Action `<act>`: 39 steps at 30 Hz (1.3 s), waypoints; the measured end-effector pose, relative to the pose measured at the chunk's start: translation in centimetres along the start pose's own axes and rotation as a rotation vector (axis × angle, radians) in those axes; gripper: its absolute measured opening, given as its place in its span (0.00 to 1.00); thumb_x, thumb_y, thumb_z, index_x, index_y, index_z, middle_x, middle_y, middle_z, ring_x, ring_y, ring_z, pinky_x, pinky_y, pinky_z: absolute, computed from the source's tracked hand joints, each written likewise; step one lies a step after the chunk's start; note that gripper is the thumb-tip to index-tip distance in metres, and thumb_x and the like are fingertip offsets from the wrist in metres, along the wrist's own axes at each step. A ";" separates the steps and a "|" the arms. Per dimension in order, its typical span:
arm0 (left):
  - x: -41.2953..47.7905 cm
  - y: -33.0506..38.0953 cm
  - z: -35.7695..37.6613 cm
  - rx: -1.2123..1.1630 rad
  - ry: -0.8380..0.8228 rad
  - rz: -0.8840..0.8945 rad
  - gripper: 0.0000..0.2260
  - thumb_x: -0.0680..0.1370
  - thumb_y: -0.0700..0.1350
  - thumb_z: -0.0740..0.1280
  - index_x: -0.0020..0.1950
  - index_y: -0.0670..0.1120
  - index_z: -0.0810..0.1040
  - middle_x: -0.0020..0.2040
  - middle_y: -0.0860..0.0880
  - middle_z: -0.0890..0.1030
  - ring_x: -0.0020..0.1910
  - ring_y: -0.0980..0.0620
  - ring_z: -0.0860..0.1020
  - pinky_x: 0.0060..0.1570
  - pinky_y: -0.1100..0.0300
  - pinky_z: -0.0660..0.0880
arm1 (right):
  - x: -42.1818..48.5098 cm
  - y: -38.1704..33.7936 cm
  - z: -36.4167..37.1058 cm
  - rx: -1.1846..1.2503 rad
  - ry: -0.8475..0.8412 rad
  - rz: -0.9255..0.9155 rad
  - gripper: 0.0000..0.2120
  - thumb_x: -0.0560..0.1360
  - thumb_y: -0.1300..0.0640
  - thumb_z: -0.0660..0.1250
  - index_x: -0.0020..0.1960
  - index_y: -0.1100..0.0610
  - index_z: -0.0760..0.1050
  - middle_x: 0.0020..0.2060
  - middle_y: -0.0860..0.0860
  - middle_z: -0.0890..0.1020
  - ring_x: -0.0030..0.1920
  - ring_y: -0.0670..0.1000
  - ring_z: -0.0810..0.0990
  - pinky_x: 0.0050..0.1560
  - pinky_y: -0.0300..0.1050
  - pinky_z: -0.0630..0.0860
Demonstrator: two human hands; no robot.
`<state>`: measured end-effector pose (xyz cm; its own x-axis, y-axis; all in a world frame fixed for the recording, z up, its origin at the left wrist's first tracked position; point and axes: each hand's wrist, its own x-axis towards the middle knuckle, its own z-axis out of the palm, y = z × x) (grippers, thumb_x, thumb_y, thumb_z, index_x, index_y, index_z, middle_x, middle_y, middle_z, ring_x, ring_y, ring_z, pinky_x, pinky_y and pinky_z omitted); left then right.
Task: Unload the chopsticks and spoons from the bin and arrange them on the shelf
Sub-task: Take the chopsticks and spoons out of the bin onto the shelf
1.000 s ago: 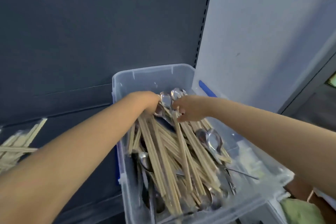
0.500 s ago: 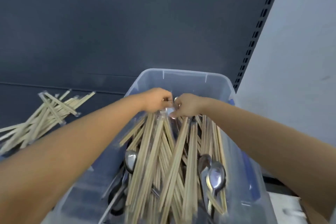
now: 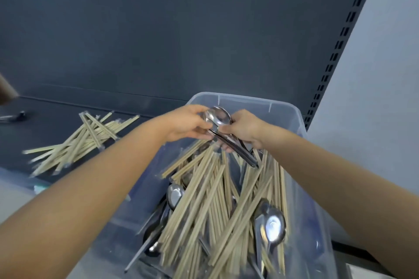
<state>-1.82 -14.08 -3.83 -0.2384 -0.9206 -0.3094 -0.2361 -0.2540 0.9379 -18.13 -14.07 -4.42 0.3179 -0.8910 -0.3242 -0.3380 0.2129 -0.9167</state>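
Note:
A clear plastic bin (image 3: 292,115) holds several wooden chopsticks (image 3: 204,199) and metal spoons (image 3: 274,226). Over its far end, my left hand (image 3: 188,124) and my right hand (image 3: 244,128) meet around a small bunch of spoons (image 3: 218,118), bowls up and handles slanting down to the right. Both hands grip this bunch, lifted above the chopsticks. On the dark shelf (image 3: 56,124) to the left lies a loose pile of chopsticks (image 3: 84,142).
The shelf's dark back panel (image 3: 181,41) rises behind the bin, with a slotted upright (image 3: 335,52) at its right edge and a pale wall beyond. A small metal item (image 3: 13,116) lies far left on the shelf. A blurred brown object (image 3: 5,90) shows at the left edge.
The bunch of spoons has come up out of the chopsticks into clear view between my hands. The view has swung left, showing more shelf and the chopstick pile.

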 end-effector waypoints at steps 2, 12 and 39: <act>0.1 -0.8 0.3 0.141 -0.011 -0.034 0.11 0.78 0.30 0.63 0.57 0.40 0.74 0.47 0.43 0.79 0.44 0.48 0.82 0.45 0.60 0.81 | -0.2 0.3 0.0 -0.104 -0.053 0.067 0.10 0.81 0.64 0.59 0.41 0.65 0.71 0.29 0.58 0.78 0.22 0.50 0.78 0.22 0.41 0.76; 0.5 -2.4 2.4 1.204 -0.194 -0.318 0.22 0.76 0.62 0.64 0.32 0.46 0.72 0.30 0.47 0.73 0.23 0.50 0.70 0.26 0.63 0.68 | 0.5 2.5 0.0 -0.689 -0.142 0.222 0.12 0.82 0.59 0.54 0.48 0.66 0.71 0.37 0.60 0.77 0.32 0.57 0.80 0.41 0.52 0.83; 2.3 -3.6 3.4 0.865 0.106 -0.182 0.08 0.70 0.45 0.70 0.33 0.44 0.75 0.34 0.47 0.76 0.33 0.49 0.73 0.36 0.59 0.67 | 1.0 2.8 -0.6 -0.905 -0.161 0.205 0.10 0.78 0.60 0.64 0.53 0.67 0.71 0.39 0.61 0.80 0.31 0.56 0.81 0.30 0.45 0.81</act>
<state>-4.75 -14.26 -8.50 -0.0497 -0.9212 -0.3859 -0.9010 -0.1254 0.4153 -19.31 -14.62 -7.22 0.2716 -0.7900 -0.5496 -0.9394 -0.0935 -0.3298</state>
